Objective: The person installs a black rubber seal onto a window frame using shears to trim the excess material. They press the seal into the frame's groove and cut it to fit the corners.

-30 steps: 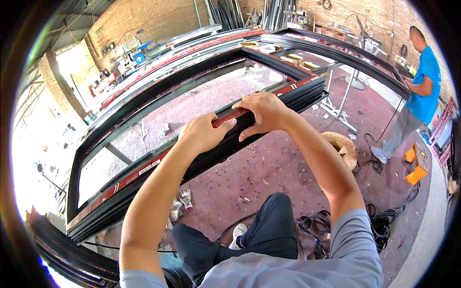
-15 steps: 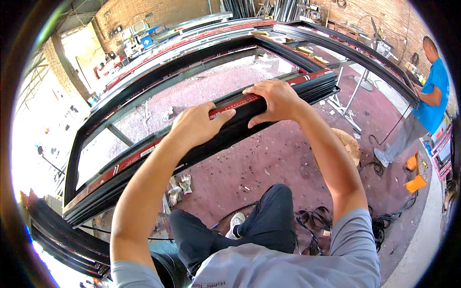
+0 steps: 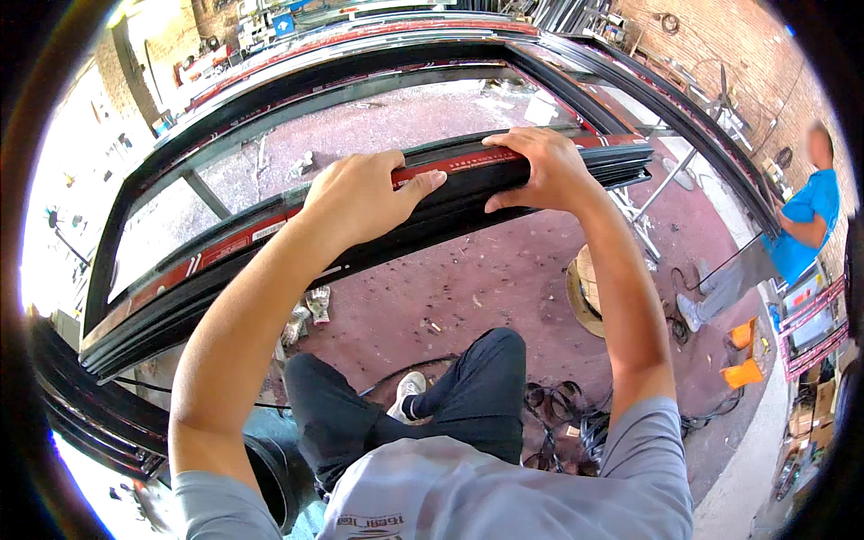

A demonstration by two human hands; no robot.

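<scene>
Two bare hands press down on the near rail of a large black window frame (image 3: 225,261). The left hand (image 3: 364,193) lies flat over the rail's top edge, fingers spread and curled slightly across a red printed strip (image 3: 459,164) that runs along it. The right hand (image 3: 540,166) grips the same rail further right, fingers wrapped over the top and thumb below, close to the frame's right corner. Neither hand is released; both are closed on the rail. The frame lies roughly level and raised above the floor, reaching from the near left away to the far side, with glass or an open pane showing the reddish floor (image 3: 504,279) beneath. My judgement: even pressure from both palms, with the hands kept apart along the rail, would seat the strip best and keep the frame from tipping. Work gloves (image 3: 310,310) lie on the floor below, dark cables (image 3: 558,405) near the person's leg, and another person in a blue shirt (image 3: 805,216) stands far right.
</scene>
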